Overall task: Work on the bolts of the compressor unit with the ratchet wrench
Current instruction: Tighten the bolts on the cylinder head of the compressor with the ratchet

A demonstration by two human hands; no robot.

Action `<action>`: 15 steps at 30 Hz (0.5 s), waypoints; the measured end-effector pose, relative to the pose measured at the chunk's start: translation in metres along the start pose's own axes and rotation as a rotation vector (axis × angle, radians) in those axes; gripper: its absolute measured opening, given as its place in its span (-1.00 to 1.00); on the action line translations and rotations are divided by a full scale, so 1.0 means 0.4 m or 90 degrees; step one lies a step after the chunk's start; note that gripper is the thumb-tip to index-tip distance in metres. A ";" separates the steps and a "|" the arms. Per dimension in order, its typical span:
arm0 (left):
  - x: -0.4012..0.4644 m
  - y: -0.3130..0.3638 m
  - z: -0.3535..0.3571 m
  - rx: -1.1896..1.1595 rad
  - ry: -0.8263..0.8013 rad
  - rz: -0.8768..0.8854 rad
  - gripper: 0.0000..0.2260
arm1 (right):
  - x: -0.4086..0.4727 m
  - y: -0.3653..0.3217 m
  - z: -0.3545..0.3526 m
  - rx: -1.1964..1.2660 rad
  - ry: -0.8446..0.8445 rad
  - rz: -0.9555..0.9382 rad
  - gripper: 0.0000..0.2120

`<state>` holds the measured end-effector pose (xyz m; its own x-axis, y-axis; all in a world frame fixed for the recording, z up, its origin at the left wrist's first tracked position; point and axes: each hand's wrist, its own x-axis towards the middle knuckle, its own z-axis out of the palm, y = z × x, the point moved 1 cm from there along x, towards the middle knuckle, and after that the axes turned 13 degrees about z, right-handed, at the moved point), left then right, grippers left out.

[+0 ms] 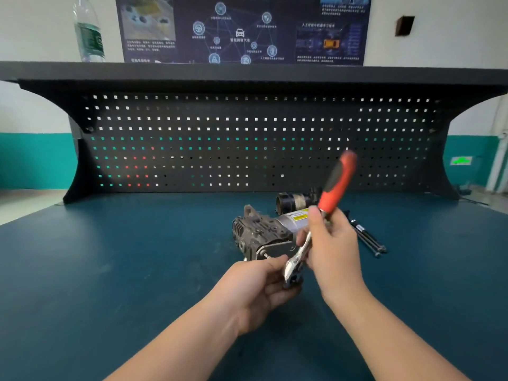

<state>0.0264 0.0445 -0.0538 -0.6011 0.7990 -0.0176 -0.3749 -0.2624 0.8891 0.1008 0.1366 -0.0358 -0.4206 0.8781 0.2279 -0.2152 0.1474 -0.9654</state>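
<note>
The compressor unit (261, 232), grey metal with a silver motor body and a yellow label, lies on the teal bench top. A bolt (266, 255) sticks out of its near plate. My right hand (334, 248) grips the ratchet wrench (336, 185) by its steel shank, with the red and black handle tilted up and away. My left hand (261, 287) holds the wrench's chrome head (292, 272) between thumb and fingers, just in front of the bolt.
Two long loose bolts (368, 237) lie on the bench to the right of the unit. A dark cylindrical part (294, 202) stands behind it. A black pegboard (247, 141) backs the bench; a water bottle (89, 31) stands on the shelf above.
</note>
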 end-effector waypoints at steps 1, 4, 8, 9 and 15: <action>0.000 0.000 0.002 -0.001 0.001 -0.002 -0.90 | 0.015 0.013 -0.006 0.110 0.023 0.161 -0.79; -0.002 -0.001 0.004 0.004 0.000 -0.002 -0.92 | 0.028 0.038 -0.013 0.307 0.015 0.384 -0.76; -0.009 0.001 0.000 0.027 0.013 -0.019 -0.84 | 0.009 -0.001 -0.007 0.103 -0.089 0.019 -0.85; -0.010 0.000 -0.002 0.033 0.021 -0.025 -0.82 | -0.004 -0.012 -0.001 0.034 -0.139 -0.083 -0.88; -0.011 -0.006 -0.007 0.050 0.049 -0.060 -0.71 | -0.033 -0.012 0.007 -0.085 -0.140 -0.218 -0.90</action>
<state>0.0279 0.0403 -0.0572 -0.6191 0.7736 -0.1355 -0.3778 -0.1421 0.9149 0.1049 0.1229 -0.0339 -0.5265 0.6523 0.5452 -0.2646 0.4837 -0.8343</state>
